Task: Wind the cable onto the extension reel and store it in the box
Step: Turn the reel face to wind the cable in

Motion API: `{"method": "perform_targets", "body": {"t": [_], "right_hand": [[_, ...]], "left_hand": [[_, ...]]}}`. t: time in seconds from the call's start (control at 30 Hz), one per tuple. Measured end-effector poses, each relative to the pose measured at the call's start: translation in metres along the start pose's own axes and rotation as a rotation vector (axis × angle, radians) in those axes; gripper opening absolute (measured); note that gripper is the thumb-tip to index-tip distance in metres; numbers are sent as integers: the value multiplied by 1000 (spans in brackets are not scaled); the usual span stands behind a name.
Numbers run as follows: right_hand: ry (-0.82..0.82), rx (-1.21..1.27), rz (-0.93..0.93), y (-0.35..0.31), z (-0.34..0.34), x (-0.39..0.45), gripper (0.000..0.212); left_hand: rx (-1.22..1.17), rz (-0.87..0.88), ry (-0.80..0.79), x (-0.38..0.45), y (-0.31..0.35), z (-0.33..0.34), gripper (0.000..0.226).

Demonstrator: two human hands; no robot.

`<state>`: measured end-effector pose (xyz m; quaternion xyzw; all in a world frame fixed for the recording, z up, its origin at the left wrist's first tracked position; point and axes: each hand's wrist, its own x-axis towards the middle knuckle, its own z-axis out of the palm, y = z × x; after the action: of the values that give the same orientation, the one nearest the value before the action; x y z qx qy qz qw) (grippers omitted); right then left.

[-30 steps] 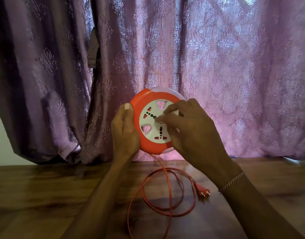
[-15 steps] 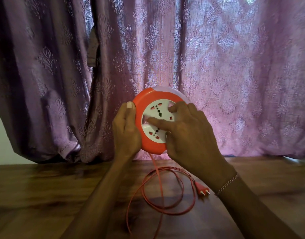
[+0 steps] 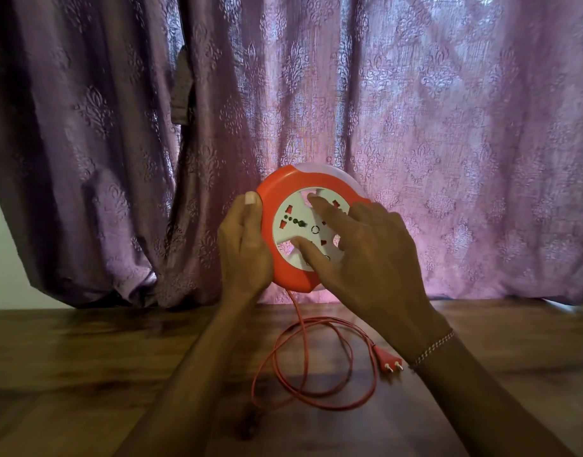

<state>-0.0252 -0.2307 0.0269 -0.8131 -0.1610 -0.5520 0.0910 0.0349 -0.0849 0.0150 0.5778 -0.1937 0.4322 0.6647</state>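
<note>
I hold a round orange extension reel (image 3: 285,275) upright above the wooden table. Its white socket disc (image 3: 293,222) faces me. My left hand (image 3: 245,245) grips the reel's left rim, thumb on top. My right hand (image 3: 366,255) lies over the disc with its fingertips in the disc's cut-outs. A thin red cable (image 3: 303,374) drops from the reel's bottom and lies in loose loops on the table. Its red two-pin plug (image 3: 387,357) rests to the right, beside my right wrist. No box is in view.
A purple patterned curtain (image 3: 448,127) hangs close behind the reel, its hem touching the back of the wooden table (image 3: 69,374). A strip of pale wall (image 3: 3,258) shows at the far left.
My right hand has turned the white disc, its fingers shifting from the centre to the cut-outs. The cable loops on the table have shrunk slightly and shifted. My left hand keeps its grip.
</note>
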Motion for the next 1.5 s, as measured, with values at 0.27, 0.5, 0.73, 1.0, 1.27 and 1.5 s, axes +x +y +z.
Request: {"method": "perform_targets", "body": {"t": [0.27,0.5,0.73,1.0,1.27,1.5], "right_hand": [[-30,68,-239,6,-8,4,41],[-160,-66,-267,3,-10,4,52],[-158,-101,-164,3,-7,0,62],[-27,-117,72,-1,-3,-3,66],[-22,-5,23,4,-9,2,45],[-238,148,-294,18,-18,8,57]], "left_hand": [[-10,-2,-4,2,1,-1,47],[40,41,-15,2,-2,-2,36],[66,73,-21,1,0,-2,42],[91,76,-20,-2,1,0,50],[56,49,-25,-2,0,-1,51],[5,25,-49,2,0,0,35]]}}
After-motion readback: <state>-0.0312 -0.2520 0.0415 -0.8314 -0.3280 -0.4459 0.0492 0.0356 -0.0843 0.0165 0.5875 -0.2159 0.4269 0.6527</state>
